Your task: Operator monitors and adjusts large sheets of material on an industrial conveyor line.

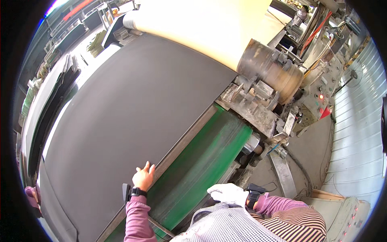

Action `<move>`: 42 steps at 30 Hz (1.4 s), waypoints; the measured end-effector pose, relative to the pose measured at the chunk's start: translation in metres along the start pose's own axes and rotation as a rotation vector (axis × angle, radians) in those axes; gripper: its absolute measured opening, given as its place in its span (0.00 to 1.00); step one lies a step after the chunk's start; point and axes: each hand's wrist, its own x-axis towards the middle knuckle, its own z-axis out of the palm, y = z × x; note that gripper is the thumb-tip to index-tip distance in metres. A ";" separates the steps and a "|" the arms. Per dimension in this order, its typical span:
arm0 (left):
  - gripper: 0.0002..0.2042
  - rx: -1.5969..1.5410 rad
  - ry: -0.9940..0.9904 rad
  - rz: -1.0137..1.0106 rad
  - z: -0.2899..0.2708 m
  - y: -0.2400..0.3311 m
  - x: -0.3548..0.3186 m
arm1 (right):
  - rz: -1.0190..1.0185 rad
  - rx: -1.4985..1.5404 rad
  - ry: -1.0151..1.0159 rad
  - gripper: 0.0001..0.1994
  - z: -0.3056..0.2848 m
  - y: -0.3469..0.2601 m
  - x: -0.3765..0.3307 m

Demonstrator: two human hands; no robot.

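Observation:
My left hand (pixel 143 176) is bare, its fingers apart, over the near edge of a wide dark grey sheet (pixel 133 105). It grips nothing; whether the fingertips touch the sheet I cannot tell. Along that edge runs a narrow metal bar (pixel 185 139). Below the bar lies a green roller or belt (pixel 201 155) with dark smears. My right hand (pixel 227 193), in a white glove, is at the near side of the green surface, its fingers extended leftward with nothing seen in them. Dark bands circle both wrists.
A pale yellow sheet (pixel 201 24) rises behind the dark one. On the right stand a rusty drum (pixel 270 68), metal brackets (pixel 254 105) and a control panel (pixel 322 90) with a lit red lamp. Another person's purple sleeve (pixel 31 196) shows at the far left.

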 end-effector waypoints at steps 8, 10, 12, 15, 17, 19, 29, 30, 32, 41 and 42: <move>0.22 -0.730 0.295 -0.003 0.003 -0.051 -0.014 | -0.056 -0.026 0.016 0.19 0.002 -0.017 -0.010; 0.18 -0.311 0.417 -0.159 0.021 -0.105 -0.059 | -0.030 -0.016 -0.003 0.19 0.003 -0.019 -0.015; 0.17 -0.119 0.401 -0.403 0.039 -0.156 -0.104 | 0.009 -0.051 0.006 0.19 0.007 -0.021 -0.019; 0.17 -0.101 0.375 -0.578 0.060 -0.196 -0.145 | -0.067 -0.150 -0.015 0.19 0.015 -0.021 -0.020; 0.14 -0.210 0.501 -0.306 0.068 -0.189 -0.145 | -0.038 -0.048 -0.069 0.19 0.021 -0.021 -0.019; 0.14 -0.282 0.563 -0.237 0.071 -0.164 -0.130 | -0.051 -0.118 -0.093 0.20 0.026 -0.020 -0.020; 0.20 -0.345 0.635 0.022 0.039 -0.026 -0.064 | -0.128 -0.114 -0.031 0.20 0.037 -0.012 -0.038; 0.19 -0.435 0.646 0.081 0.042 -0.025 -0.064 | -0.186 -0.174 -0.009 0.20 0.037 -0.011 -0.039; 0.18 -0.322 0.685 0.089 0.052 -0.039 -0.066 | -0.093 -0.055 0.013 0.17 0.038 -0.008 -0.036; 0.09 0.108 0.724 -0.436 0.074 -0.172 -0.128 | -0.010 0.291 0.005 0.12 0.044 0.019 -0.010; 0.08 0.027 0.740 -0.430 0.073 -0.172 -0.129 | 0.040 0.263 0.060 0.12 0.044 0.017 -0.009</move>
